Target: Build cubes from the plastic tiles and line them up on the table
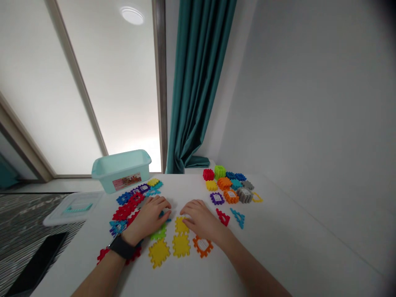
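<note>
My left hand (152,218), with a dark watch on its wrist, rests over a green piece (159,233) and a partly hidden blue piece near its fingertips. Its fingers are curved and slightly apart. My right hand (200,218) lies beside a yellow square piece (181,225), its thumb at the piece's edge and its fingers spread low over the table. Two more yellow pieces (181,245) (159,253) and an orange piece (203,246) lie nearer to me. Whether anything is under my palms is hidden.
Red pieces (123,211) and blue ones spread at the left. Stacks, including a grey one (244,194), stand at the back right. A teal bin (123,169) stands at the back left; its lid (73,208) and a black device (38,264) lie left.
</note>
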The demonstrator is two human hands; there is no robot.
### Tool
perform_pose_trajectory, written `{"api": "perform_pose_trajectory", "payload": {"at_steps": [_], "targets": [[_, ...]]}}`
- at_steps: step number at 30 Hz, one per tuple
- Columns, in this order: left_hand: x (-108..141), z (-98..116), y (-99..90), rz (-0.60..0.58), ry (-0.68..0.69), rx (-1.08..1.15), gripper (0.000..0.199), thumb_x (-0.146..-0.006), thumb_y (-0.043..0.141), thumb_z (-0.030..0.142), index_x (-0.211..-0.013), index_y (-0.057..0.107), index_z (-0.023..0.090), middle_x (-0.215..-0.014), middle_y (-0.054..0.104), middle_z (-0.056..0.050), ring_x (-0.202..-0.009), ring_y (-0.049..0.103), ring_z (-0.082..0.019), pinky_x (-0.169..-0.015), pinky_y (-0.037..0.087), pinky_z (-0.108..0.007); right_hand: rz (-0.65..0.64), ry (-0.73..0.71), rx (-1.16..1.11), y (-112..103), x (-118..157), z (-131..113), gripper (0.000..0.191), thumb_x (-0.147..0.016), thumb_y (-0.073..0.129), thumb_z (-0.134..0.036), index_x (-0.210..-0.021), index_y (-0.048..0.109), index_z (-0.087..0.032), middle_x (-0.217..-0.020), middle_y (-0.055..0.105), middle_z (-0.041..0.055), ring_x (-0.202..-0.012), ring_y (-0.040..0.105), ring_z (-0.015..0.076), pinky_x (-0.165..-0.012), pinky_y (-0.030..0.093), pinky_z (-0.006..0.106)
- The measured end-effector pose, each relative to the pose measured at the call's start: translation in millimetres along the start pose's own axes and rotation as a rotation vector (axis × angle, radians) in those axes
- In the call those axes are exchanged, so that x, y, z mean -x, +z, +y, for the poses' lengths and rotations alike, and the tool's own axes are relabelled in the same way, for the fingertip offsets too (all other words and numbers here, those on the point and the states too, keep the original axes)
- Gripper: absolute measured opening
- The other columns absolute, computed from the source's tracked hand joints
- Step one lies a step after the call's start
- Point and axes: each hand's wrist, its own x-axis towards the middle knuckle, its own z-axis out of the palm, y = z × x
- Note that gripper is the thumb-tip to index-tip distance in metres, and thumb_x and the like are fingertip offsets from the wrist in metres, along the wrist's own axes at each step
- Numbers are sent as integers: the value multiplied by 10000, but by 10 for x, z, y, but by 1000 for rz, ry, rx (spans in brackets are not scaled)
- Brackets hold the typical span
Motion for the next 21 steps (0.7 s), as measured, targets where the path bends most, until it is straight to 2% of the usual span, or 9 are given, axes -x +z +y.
{"api": "perform_pose_trajectory", "payload": {"at_steps": [4, 10, 17, 21], "targets": [[2, 42, 39, -45, -2, -27, 117, -918, 567, 249, -976, 665, 222, -1038, 673, -57, -1008, 594, -261, -867, 403, -393, -43, 5, 12, 74, -119, 9, 140, -907, 632, -182, -1028, 700, -199, -1060, 723, 67, -1089, 614, 242, -1027, 405, 428], [-8, 142, 78, -100, -9, -59, 116, -926, 568, 277, -967, 663, 225, -1017, 653, -61, -1005, 586, -269, -861, 402, -410, 41, 118, -38, 59, 75, 81, 217, -900, 638, -203, -1111, 681, -186, -1097, 702, 89, -1096, 604, 253, -1040, 403, 437], [-24, 192, 83, -110, -39, -71, 142, -944, 542, 274, -973, 671, 223, -1031, 646, -70, -1014, 574, -271, -859, 412, -412, -79, 124, -152, 36, 165, 88, 445, -800, 752, -258, -1229, 640, -227, -1176, 639, 67, -1167, 553, 261, -1052, 403, 415], [-23, 173, 113, -105, -33, -73, 162, -961, 526, 289, -990, 671, 222, -1030, 647, -68, -1014, 570, -264, -864, 413, -404, -86, 140, -136, 78, 143, 87, 379, -806, 749, -240, -1172, 651, -223, -1163, 618, 67, -1155, 546, 260, -1044, 405, 415]]}}
